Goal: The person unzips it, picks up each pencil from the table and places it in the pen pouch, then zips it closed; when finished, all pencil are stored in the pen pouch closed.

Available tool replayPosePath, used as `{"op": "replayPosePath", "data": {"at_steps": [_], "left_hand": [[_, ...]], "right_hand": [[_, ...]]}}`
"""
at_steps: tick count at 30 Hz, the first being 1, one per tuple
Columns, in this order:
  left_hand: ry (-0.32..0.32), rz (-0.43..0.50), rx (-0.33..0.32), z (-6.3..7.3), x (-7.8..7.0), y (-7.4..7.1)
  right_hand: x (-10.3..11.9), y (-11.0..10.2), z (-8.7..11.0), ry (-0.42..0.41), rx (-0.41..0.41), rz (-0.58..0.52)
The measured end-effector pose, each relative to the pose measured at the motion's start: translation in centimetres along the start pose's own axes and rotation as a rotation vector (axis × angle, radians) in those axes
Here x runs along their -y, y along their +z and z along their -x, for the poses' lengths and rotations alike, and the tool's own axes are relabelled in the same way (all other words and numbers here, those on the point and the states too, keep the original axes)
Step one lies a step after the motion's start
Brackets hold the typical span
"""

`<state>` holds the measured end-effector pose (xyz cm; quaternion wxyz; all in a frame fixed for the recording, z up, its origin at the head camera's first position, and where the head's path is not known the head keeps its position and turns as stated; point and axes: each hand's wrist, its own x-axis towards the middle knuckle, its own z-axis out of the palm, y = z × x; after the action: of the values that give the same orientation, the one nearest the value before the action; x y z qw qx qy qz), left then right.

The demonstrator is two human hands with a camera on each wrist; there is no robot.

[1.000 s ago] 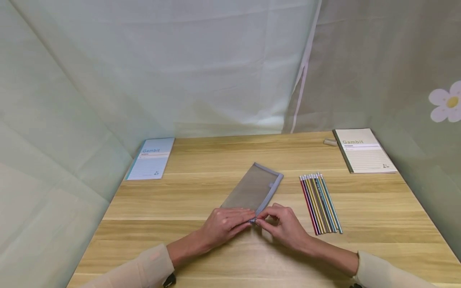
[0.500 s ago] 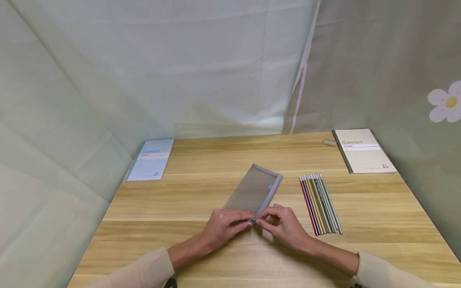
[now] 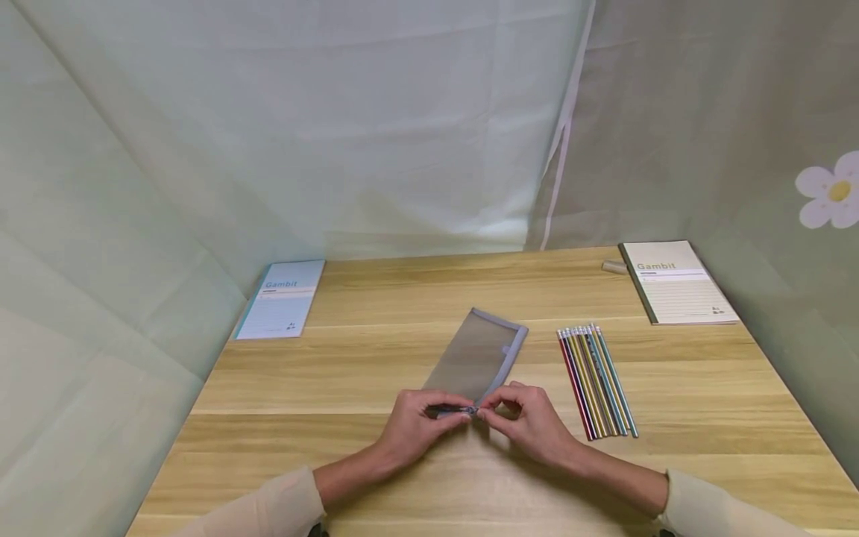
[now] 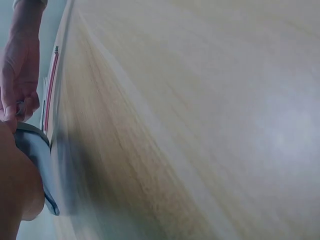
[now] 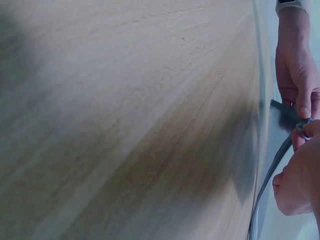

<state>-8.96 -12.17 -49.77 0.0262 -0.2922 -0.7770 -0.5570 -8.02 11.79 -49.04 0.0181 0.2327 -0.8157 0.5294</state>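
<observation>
The mesh pouch (image 3: 464,356) was found lying aslant near the middle of the worktop (image 3: 362,358), its near end held between two hands. By the left hand (image 3: 417,426) that end was gripped between thumb and fingers. A second earlier the fingers had been laid flat over the mesh; now they were seen arched, and a dark strip of the pouch's edge had been brought into sight in the gap. By the right hand (image 3: 530,423) the near corner was pinched between fingertip and thumb, in almost the same place as before. In the right wrist view a small ring (image 5: 302,131) was shown at those fingertips; whether it was a zip pull could not be told. From this, the corner was judged to be getting a firmer hold from the left side, with no clear progress along the trim (image 3: 508,365) to be made out.

To the right, a row of pencils (image 3: 596,382) was left untouched, apart from the pouch. Farther off, a blue notebook (image 3: 280,300) was placed at the far left, and a cream notebook (image 3: 679,283) at the far right, with a small grey piece (image 3: 614,266) beside it.
</observation>
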Motion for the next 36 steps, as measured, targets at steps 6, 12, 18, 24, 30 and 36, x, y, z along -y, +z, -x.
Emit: {"op": "replayPosePath", "data": {"at_steps": [6, 12, 18, 24, 30, 36], "left_hand": [[-0.083, 0.052, -0.003, 0.1, -0.1, 0.1], [-0.102, 0.046, -0.007, 0.2, -0.1, 0.2], [-0.114, 0.042, -0.029, 0.2, -0.3, 0.1], [-0.087, 0.065, -0.043, 0.3, -0.5, -0.2], [-0.078, 0.077, -0.037, 0.5, -0.8, -0.5], [-0.076, 0.095, -0.050, 0.6, -1.0, -0.8]], "right_hand": [[0.1, -0.1, 0.0, 0.017, 0.012, -0.018], [0.2, -0.2, 0.0, 0.007, 0.018, -0.018], [0.1, -0.5, -0.1, -0.023, 0.000, 0.020], [-0.7, -0.9, -0.2, -0.004, -0.025, 0.048], [-1.9, -1.5, -0.2, 0.039, -0.040, 0.074], [-2.3, -2.1, -0.4, 0.039, -0.078, 0.100]]}}
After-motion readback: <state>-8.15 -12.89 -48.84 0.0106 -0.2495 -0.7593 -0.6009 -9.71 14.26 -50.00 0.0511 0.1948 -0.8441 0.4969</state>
